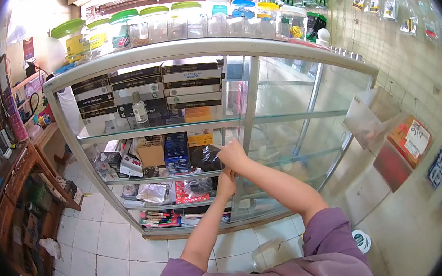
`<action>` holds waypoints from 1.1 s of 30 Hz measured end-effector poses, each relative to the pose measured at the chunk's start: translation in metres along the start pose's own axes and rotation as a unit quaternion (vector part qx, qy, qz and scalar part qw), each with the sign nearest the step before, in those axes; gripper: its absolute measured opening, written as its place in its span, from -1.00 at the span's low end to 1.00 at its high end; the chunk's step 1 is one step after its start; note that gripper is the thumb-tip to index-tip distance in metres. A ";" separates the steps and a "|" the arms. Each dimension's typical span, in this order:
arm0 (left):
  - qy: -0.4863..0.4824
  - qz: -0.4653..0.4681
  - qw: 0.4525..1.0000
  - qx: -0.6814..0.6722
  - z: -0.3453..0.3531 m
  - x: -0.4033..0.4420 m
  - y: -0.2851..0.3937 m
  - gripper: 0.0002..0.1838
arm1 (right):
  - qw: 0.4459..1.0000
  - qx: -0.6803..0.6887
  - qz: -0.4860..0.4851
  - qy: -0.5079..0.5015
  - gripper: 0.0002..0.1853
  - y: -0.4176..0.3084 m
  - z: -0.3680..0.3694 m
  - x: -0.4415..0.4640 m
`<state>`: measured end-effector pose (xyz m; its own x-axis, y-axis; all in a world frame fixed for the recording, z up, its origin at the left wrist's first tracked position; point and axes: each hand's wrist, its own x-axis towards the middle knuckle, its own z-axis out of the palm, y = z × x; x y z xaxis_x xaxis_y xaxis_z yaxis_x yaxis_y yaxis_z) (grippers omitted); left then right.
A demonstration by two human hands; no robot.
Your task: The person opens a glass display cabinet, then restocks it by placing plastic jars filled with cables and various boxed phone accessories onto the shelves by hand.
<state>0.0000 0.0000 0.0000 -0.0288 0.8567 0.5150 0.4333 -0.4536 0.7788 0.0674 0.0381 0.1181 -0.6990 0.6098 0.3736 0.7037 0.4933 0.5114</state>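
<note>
Okay, near you a clear container sits on the tiled floor, which runs left as an aisle to the wooden shelving. Your right hand is just above your left, at the cabinet's middle upright; can't tell if either grips anything. Black plastic-wrapped item just left, on the shelf. Farther, jars line the top edge.
</note>
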 end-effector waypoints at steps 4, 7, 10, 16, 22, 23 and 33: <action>0.076 0.025 0.997 0.006 0.022 0.009 -0.018 -0.74 | 0.998 -0.037 -0.024 0.035 -0.88 0.004 0.003 -0.003; 0.082 0.042 0.994 0.057 0.024 0.002 -0.025 -0.72 | 0.998 -0.056 -0.015 0.033 -0.88 -0.004 0.000 -0.006; 0.080 0.035 0.993 0.083 0.026 0.009 -0.029 -0.71 | 0.999 -0.042 -0.005 0.029 -0.87 0.001 -0.001 -0.003; 0.090 0.048 0.988 0.119 0.038 0.013 -0.047 -0.58 | 0.997 -0.046 0.049 -0.044 -0.86 -0.015 0.003 0.004; 0.066 0.058 0.985 0.149 0.033 0.012 -0.046 -0.50 | 0.992 -0.036 0.109 -0.046 -0.84 -0.020 0.012 0.013; 0.052 0.048 0.986 0.149 0.034 0.011 -0.050 -0.44 | 0.991 -0.032 0.122 -0.052 -0.84 -0.023 0.011 0.014; 0.053 0.042 0.981 0.180 -0.002 0.001 -0.041 -0.45 | 0.996 -0.048 0.067 -0.024 -0.84 -0.042 -0.006 0.015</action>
<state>-0.0201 0.0193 -0.0307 -0.0644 0.7808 0.6215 0.7274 -0.3896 0.5649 0.0269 0.0225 0.1070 -0.5914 0.6966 0.4063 0.7728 0.3456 0.5323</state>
